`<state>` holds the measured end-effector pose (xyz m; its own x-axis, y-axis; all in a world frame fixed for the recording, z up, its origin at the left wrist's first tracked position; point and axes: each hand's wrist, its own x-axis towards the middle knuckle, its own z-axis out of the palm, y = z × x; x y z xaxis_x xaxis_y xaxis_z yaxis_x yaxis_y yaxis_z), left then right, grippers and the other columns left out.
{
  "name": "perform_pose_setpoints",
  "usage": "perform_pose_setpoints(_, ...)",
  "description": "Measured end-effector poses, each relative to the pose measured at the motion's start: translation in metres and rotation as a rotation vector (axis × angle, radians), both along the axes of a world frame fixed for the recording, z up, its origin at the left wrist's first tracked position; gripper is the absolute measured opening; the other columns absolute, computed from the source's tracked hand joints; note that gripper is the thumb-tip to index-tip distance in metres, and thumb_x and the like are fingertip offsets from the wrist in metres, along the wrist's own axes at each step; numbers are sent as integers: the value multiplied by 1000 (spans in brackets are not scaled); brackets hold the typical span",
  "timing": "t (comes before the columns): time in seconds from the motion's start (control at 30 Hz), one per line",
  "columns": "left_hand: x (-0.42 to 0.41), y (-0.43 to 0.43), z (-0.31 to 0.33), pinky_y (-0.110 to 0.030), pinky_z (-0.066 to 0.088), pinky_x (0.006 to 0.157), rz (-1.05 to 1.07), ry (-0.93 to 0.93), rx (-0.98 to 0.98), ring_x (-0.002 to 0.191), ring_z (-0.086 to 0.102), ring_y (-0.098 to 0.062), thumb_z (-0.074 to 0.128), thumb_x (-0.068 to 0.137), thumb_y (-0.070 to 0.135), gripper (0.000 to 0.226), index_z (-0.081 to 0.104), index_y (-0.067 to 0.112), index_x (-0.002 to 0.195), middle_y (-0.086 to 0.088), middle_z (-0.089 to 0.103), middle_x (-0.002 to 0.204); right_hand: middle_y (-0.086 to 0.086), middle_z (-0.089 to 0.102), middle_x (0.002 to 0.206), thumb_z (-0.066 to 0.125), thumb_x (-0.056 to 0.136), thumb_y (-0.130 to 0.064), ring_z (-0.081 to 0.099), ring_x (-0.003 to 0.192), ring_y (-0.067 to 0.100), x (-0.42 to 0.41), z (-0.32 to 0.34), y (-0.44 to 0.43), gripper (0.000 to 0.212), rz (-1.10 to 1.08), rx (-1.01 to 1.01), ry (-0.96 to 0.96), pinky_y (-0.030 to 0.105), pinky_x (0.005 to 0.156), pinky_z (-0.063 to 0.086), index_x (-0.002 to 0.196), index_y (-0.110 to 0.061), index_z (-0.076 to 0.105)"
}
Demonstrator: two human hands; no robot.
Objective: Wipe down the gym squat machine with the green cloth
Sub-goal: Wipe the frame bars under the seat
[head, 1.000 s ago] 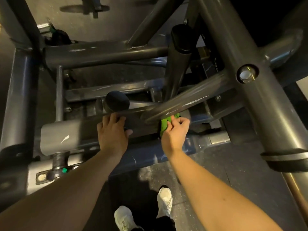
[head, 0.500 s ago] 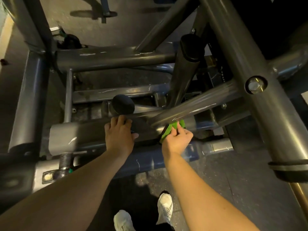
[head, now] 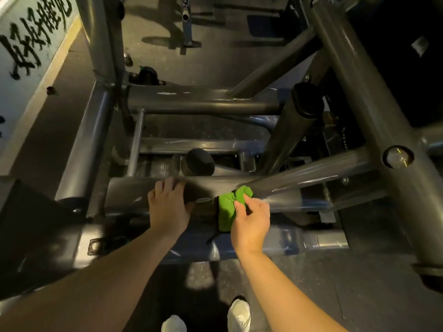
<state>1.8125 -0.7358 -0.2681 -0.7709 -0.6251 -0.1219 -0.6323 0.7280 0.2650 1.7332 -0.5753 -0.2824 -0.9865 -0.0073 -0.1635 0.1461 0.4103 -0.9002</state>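
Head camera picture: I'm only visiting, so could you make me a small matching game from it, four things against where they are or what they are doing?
Things:
1 cloth
2 left hand
3 right hand
4 shoes

Places or states:
A white, on the dark floor at the bottom edge
B grips the cloth
C bright green, pressed against the grey bar
D rests bare on the grey bar

Pairs: 1-C, 2-D, 3-B, 4-A

Crumpled green cloth [head: 226,212] drapes over the front horizontal tube of the grey squat machine [head: 129,195], 6 o'clock from centre.
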Motion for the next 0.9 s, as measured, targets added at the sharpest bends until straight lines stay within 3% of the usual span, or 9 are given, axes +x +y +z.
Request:
perform_pose_setpoints(0.03, 7, -5, -1, -48, 32, 110, 35, -14, -4, 132, 37, -30, 72, 88, 43, 53, 57, 22, 134, -6, 45, 142, -2, 54, 107, 63, 96, -2, 54, 91, -4, -3, 3, -4, 21, 124, 35, 62, 14, 90, 41, 115, -10, 66)
perform_pose_setpoints(0.1, 19, -15, -4, -49, 33, 110, 67, -33, -11, 132, 38, -30, 72, 87, 42, 53, 59, 21, 134, -6, 46, 141, 6, 51, 122, 61, 94, -6, 48, 112, 15, -9, -1, -17, 29, 374, 297, 156, 29, 97, 40, 122, -12, 64)
perform_pose_setpoints(0.2, 27, -23, -7, -46, 33, 108, 41, -68, -37, 131, 37, -27, 69, 90, 46, 54, 58, 24, 138, -2, 45, 142, 22, 46, 133, 64, 85, 1, 41, 122, 39, -9, -14, -43, 43, 495, 540, 182, 49, 101, 38, 127, -6, 61)
perform_pose_setpoints(0.27, 24, -25, -8, -44, 31, 107, 27, -101, -59, 132, 36, -26, 65, 92, 48, 55, 55, 26, 141, 0, 44, 143, 21, 45, 133, 64, 84, 3, 41, 123, 38, -6, -11, -67, 46, 559, 506, 174, 48, 102, 38, 129, -6, 59)
perform_pose_setpoints(0.37, 22, -26, -9, -42, 31, 106, 30, -137, -80, 130, 36, -24, 63, 92, 52, 54, 53, 28, 140, 2, 43, 140, 18, 48, 131, 58, 90, 1, 42, 122, 34, -16, -9, -99, 38, 840, 519, 220, 42, 100, 39, 127, -10, 62)
perform_pose_setpoints(0.5, 22, -31, -8, -42, 31, 106, 27, -108, -73, 128, 37, -24, 66, 90, 54, 54, 55, 29, 137, 3, 45, 136, 16, 58, 122, 51, 96, -7, 51, 116, 34, -73, 9, -82, 25, 902, 888, 372, 40, 96, 43, 113, -8, 69)
perform_pose_setpoints(0.6, 23, -29, -8, -42, 31, 107, 24, -90, -47, 128, 37, -25, 68, 89, 51, 52, 57, 28, 135, 2, 45, 135, 13, 60, 124, 53, 98, -11, 52, 119, 31, -102, 22, -57, 24, 898, 1145, 404, 37, 101, 40, 116, -5, 69)
perform_pose_setpoints(0.77, 25, -26, -12, -42, 32, 107, 32, -62, -44, 127, 38, -24, 67, 91, 47, 49, 56, 26, 134, 0, 44, 136, 10, 61, 113, 50, 95, -14, 53, 106, 33, -71, 2, -96, 26, 928, 995, 399, 37, 92, 34, 106, -13, 73)
perform_pose_setpoints(0.9, 23, -27, -14, -41, 33, 104, 40, -90, -81, 126, 39, -24, 68, 90, 51, 53, 55, 27, 135, 0, 44, 137, 8, 64, 111, 40, 99, -34, 47, 103, 34, -48, -11, -132, 37, 1032, 796, 323, 42, 94, 35, 99, -17, 73)
